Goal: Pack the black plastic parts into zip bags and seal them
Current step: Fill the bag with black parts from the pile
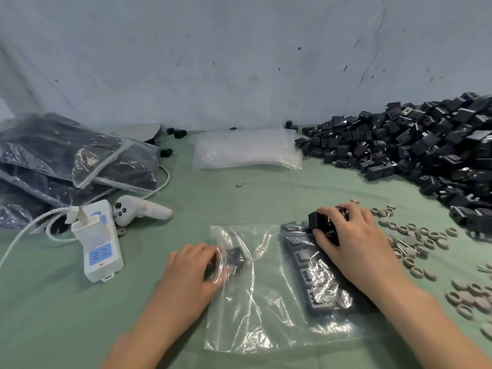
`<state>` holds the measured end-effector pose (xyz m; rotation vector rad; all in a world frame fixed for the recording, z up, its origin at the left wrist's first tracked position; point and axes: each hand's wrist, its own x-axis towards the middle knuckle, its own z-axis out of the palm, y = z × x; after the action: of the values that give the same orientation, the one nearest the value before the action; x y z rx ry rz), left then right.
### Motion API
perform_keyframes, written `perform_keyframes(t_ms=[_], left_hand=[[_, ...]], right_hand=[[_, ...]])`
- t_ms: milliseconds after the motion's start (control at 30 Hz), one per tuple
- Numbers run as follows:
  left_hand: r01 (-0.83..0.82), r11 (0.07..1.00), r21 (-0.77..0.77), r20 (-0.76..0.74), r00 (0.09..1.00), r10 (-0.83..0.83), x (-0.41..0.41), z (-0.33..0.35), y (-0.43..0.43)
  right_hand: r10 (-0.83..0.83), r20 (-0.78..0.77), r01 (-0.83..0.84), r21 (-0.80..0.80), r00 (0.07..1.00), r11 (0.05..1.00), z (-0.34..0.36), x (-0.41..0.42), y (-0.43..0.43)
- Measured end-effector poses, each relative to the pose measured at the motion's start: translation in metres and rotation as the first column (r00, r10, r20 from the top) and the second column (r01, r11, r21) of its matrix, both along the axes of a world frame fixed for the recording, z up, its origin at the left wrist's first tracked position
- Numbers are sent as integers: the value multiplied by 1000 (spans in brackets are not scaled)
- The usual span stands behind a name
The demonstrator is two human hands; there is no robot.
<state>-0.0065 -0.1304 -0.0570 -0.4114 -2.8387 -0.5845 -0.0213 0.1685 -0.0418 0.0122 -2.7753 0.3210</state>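
- Where it lies flat on the green cloth (239,203), the zip bag (266,296) of clear, glossy, crinkled film holds a row of blocky black parts (316,286) along its right side, long axis running near to far
- Left hand (191,270): palm down, fingers curled, pinching the film at the bag's left edge
- Right hand (354,235): palm down, fingers clamped on one matt black part (318,221) at the row's far end

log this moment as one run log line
phase: filling | left hand: holds zip bag edge | right hand: grips black parts beside row in bag | seal: not done
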Motion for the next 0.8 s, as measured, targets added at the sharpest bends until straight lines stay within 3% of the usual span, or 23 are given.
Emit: perform_keyframes(t_ms=[200, 400, 800], left_hand=[[-59, 998, 14, -19, 998, 59, -10, 3, 9], [139, 989, -56, 1, 990, -139, 9, -1, -7], [148, 976, -162, 65, 988, -140, -13, 0, 20]], right_hand=[[-4, -31, 3, -48, 1000, 999, -3, 0, 0], [3, -48, -6, -58, 999, 998, -4, -1, 1], [-17, -36, 15, -61, 999, 998, -3, 0, 2]])
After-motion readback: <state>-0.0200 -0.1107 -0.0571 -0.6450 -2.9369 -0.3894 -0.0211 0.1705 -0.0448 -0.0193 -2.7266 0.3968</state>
